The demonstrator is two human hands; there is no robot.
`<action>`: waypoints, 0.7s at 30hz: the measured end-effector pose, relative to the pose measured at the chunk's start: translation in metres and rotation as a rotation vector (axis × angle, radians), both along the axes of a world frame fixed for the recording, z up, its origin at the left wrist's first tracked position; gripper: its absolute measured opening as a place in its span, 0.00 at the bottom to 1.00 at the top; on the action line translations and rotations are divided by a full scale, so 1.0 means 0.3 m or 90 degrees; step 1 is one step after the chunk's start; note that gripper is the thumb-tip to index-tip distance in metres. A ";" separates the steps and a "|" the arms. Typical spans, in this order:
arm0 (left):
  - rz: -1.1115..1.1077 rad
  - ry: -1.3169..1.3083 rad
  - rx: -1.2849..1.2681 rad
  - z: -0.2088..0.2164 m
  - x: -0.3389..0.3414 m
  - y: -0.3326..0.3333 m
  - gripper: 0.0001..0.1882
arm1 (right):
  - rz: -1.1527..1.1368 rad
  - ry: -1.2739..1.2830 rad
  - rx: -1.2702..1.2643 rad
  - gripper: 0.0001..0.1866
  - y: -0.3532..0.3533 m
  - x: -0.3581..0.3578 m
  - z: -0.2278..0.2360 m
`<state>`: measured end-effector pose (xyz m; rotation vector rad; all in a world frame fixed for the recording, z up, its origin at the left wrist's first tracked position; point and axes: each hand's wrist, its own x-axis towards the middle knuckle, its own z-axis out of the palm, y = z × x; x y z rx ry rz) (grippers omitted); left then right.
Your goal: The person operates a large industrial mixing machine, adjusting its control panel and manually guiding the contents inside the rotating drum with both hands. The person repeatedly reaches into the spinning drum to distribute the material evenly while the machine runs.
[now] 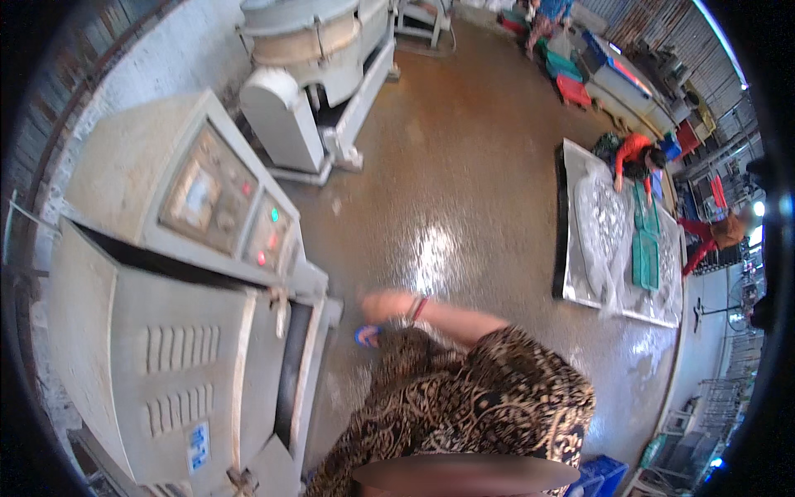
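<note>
My right hand point(386, 306), blurred, reaches across in front of my patterned clothing point(489, 406), a red band point(421, 309) around its wrist. Its fingers are smeared, and nothing held shows in it. Nearest to it on the left is a grey metal control cabinet point(178, 348) with vent slots. The sloped panel point(219, 199) on top carries a green light point(275, 214) and red lights. Below the hand, a foot in a blue sandal point(367, 335) shows on the floor. My left hand is out of view.
A large drum-shaped machine point(306, 50) stands beyond the cabinet. At right, a person in red point(634, 157) works at a low metal table point(580, 277) bearing silvery pieces and green baskets point(646, 261). Another person point(704, 240) is behind it. The floor point(447, 166) is wet and shiny.
</note>
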<state>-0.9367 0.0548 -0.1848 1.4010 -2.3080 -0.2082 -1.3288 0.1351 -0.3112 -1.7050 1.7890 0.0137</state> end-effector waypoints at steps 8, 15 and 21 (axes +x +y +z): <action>0.006 -0.014 -0.052 0.020 0.178 -0.043 0.22 | -0.565 0.902 -0.068 0.24 0.931 -1.090 0.713; 0.092 0.041 -0.186 0.098 0.248 -0.098 0.21 | -1.200 0.429 -0.370 0.12 1.381 -1.063 1.383; 0.338 0.060 -0.389 0.421 0.688 -0.082 0.20 | -0.346 0.074 0.278 0.16 0.719 -0.884 1.117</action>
